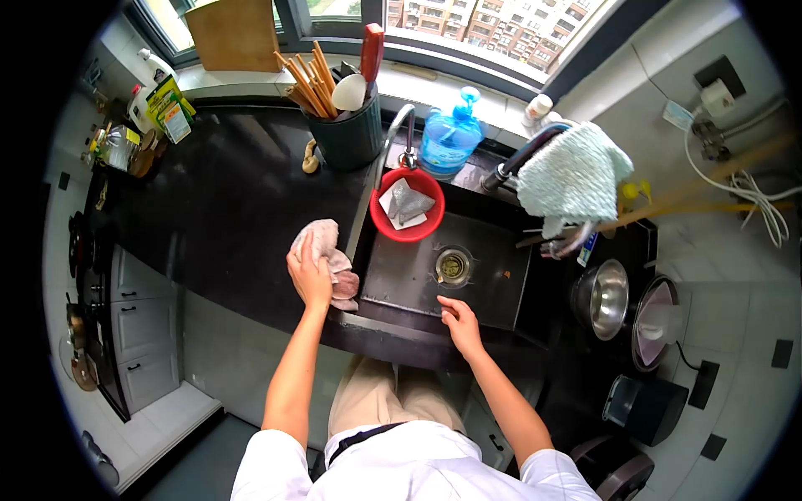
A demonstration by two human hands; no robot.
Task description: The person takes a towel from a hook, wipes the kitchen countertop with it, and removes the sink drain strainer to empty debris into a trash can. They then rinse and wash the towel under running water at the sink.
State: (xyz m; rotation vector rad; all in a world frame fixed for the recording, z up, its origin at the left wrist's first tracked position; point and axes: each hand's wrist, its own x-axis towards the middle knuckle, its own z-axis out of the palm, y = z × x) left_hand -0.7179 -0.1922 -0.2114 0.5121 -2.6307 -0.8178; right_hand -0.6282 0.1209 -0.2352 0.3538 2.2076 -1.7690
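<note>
My left hand [310, 275] presses a crumpled pinkish-white cloth [342, 282] against the black countertop [242, 217], just left of the sink. The fingers are closed over the cloth. Over the front part of the dark sink [401, 284] hangs my right hand [460, 326], holding nothing, its fingers loosely bent and apart. Under the faucet [393, 138], a red basin [439, 203] in the sink contains a grey and white item [408, 203], perhaps a cloth or wrapper. The round drain strainer [453, 266] has small scraps in it.
Behind the sink stand a blue pump bottle [452, 138] and a dark green holder [347, 138] with chopsticks and a red-handled knife. A pale towel [576, 175] drapes over a rack at right. Steel bowls [608, 299] sit right of the sink; bottles [142, 108] stand far left.
</note>
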